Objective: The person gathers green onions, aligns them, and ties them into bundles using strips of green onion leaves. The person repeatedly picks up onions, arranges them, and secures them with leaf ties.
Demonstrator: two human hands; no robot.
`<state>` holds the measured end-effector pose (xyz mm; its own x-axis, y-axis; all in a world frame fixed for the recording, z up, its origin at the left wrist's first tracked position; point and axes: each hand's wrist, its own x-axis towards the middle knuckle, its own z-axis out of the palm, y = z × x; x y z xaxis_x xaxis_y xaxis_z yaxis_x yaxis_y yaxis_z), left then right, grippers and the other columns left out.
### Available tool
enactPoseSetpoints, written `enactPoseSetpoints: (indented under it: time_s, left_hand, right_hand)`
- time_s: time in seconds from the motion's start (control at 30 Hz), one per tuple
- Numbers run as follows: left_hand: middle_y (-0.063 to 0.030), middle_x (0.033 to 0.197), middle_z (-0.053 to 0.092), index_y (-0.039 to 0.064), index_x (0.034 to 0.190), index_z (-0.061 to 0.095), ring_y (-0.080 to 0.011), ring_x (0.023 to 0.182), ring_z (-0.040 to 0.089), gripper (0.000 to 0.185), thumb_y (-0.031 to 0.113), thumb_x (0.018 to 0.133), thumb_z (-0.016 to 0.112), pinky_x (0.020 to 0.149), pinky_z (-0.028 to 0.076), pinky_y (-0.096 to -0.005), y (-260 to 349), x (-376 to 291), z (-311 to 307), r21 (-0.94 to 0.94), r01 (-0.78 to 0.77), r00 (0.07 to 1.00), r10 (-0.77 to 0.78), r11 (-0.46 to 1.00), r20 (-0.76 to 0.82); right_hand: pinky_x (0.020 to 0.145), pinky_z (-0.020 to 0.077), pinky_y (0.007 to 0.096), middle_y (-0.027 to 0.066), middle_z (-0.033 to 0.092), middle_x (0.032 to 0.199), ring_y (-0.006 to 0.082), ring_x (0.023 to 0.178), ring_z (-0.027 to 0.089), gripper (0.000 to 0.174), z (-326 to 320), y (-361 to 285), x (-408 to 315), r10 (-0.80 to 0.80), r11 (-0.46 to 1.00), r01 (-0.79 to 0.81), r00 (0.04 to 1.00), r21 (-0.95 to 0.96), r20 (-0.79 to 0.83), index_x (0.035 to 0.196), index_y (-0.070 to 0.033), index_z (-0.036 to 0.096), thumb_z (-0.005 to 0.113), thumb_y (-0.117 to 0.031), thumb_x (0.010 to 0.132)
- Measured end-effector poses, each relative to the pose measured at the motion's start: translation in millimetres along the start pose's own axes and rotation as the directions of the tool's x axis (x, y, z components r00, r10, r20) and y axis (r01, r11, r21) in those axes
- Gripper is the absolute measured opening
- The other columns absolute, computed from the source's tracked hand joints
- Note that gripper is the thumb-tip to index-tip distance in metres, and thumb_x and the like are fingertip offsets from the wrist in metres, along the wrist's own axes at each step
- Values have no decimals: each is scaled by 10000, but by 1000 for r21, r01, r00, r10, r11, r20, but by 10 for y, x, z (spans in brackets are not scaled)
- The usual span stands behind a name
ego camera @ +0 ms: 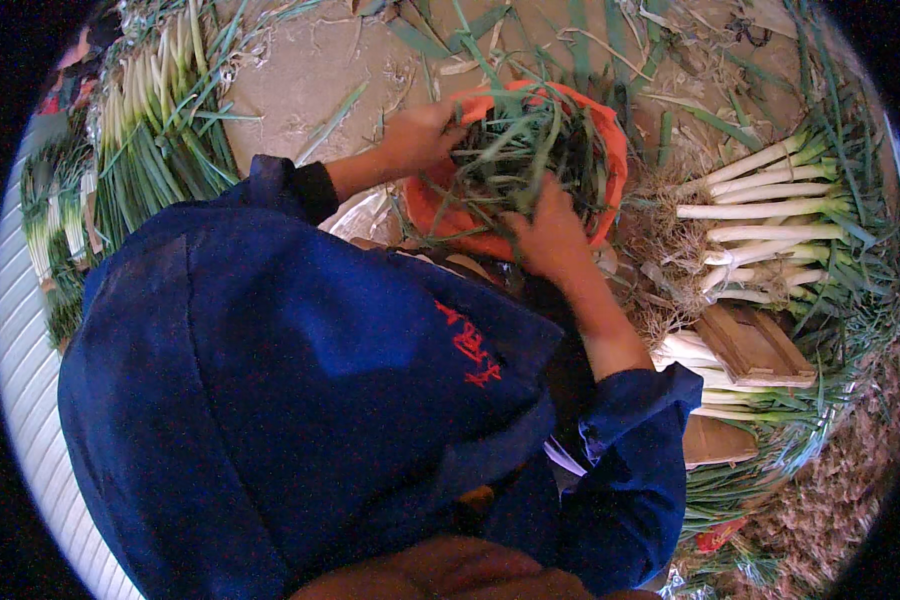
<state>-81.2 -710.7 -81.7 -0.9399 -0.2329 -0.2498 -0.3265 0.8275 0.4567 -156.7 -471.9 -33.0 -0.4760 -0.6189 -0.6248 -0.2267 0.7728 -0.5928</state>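
Note:
An orange woven sack (607, 135) stands on the ground before me with its mouth wide. Loose green leaf trimmings (521, 146) fill it to the top, and some stick out over the rim. At the sack's left edge, the fingers of my left hand (424, 139) close on the rim. Over the near right side of the opening, my right hand (555, 232) reaches into the leaves. Its fingertips are partly hidden and blurred, so its grip is unclear.
Trimmed leeks or large green onions (772, 214) lie at right, roots towards the sack. Wooden pieces (754, 345) rest on more stalks below them. A pile of green onions (157, 127) lies at left. Leaf scraps (337, 120) litter the ground.

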Motion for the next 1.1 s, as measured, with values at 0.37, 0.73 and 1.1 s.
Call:
enactPoseSetpoints:
  time_s: [0.37,0.73,1.1]
  left_hand:
    - [-160,1202,513,80,1182,527,-342,1134,478,406,230,818,627,940,396,-414,865,65,-58,-260,-564,825,520,783,-224]
    - [-180,1332,410,122,1288,464,-353,1254,368,675,582,800,540,1007,242,-611,558,-23,981,123,-537,830,497,835,252]
    - [-164,1393,352,105,1296,438,-332,1260,366,608,282,743,616,987,258,-626,540,175,1135,251,-505,853,435,826,287]
  right_hand:
    - [906,441,466,268,465,1205,422,1070,504,543,258,397,99,-311,950,310,950,-26,-21,1281,-23,422,612,-165,793]
    - [775,490,438,227,624,1009,380,890,618,475,-455,1176,420,138,990,-120,878,69,-459,1141,9,532,644,-277,779]
    - [630,443,294,87,622,835,146,689,537,187,-127,964,440,115,827,54,958,559,-262,957,18,574,573,-106,816]
